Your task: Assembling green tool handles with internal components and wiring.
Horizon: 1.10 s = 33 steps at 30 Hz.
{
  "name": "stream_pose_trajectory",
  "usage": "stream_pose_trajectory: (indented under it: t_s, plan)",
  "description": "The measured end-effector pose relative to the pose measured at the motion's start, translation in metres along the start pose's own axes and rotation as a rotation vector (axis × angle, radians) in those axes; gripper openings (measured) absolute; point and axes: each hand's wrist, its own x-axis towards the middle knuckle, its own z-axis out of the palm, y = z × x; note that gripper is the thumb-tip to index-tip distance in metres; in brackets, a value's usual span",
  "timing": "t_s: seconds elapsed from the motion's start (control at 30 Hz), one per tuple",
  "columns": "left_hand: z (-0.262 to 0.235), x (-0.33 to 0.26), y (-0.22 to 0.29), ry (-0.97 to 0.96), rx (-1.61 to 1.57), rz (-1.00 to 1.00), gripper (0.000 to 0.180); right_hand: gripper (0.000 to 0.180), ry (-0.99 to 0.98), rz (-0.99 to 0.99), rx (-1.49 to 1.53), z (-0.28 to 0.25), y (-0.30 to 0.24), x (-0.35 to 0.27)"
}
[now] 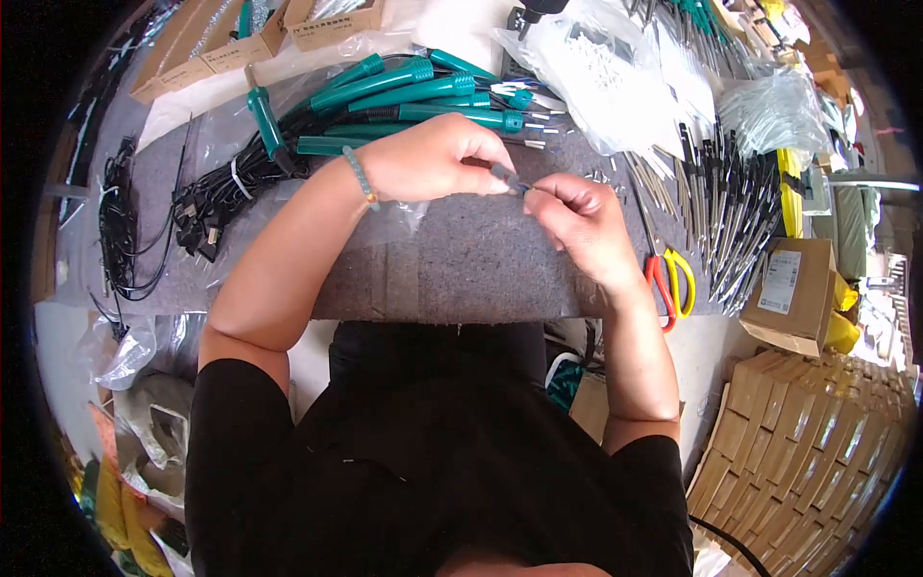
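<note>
Over the grey cloth-covered table (461,260), my left hand (423,159) pinches a small dark part (510,177) between thumb and fingertips. My right hand (588,223) comes in from the other side, its closed fingertips on the thin end of the same part. The exact kind of the part is too small to make out. Just beyond my hands lies a pile of green soldering-iron handles (385,88) with wire ends pointing right. Another green handle (266,120) with a metal end lies left of the pile.
Red-and-yellow-handled scissors (670,281) lie at the table's right edge, beside many thin metal rods with black ends (726,197). A plastic bag of small white pieces (601,72) stands behind. Coiled black cords (226,192) lie left; open cardboard boxes (216,48) stand at the back left.
</note>
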Motion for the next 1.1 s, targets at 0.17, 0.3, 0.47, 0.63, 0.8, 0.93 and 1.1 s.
stream_pose_trajectory:
  t_s: [0.17, 0.3, 0.47, 0.63, 0.8, 0.93, 1.1]
  plan:
    - [0.012, 0.003, -0.003, 0.258, 0.073, -0.096, 0.013, 0.021, 0.370, -0.096, -0.288, 0.017, -0.008, -0.001]
    - [0.027, 0.004, -0.007, 0.503, 0.247, 0.042, 0.017, 0.016, 0.617, -0.342, -0.790, 0.033, -0.009, -0.001]
    - [0.036, 0.004, -0.003, 0.712, 0.608, 0.169, 0.009, 0.017, 0.577, -0.239, -0.794, 0.041, -0.018, -0.004]
    - [0.044, 0.006, -0.006, 0.729, 0.776, 0.220, 0.009, 0.021, 0.581, -0.288, -1.014, 0.048, -0.018, -0.007]
    - [0.041, 0.008, -0.006, 0.679, 0.791, 0.350, 0.012, 0.020, 0.491, -0.200, -0.966, 0.044, -0.017, -0.009]
    - [0.033, -0.009, 0.004, 0.553, 0.831, 0.220, 0.013, 0.022, 0.288, -0.186, -0.784, 0.021, -0.015, -0.009]
    - [-0.002, -0.034, 0.030, 0.380, 1.217, -0.011, 0.034, 0.025, 0.070, -0.079, -0.553, -0.013, -0.006, -0.013]
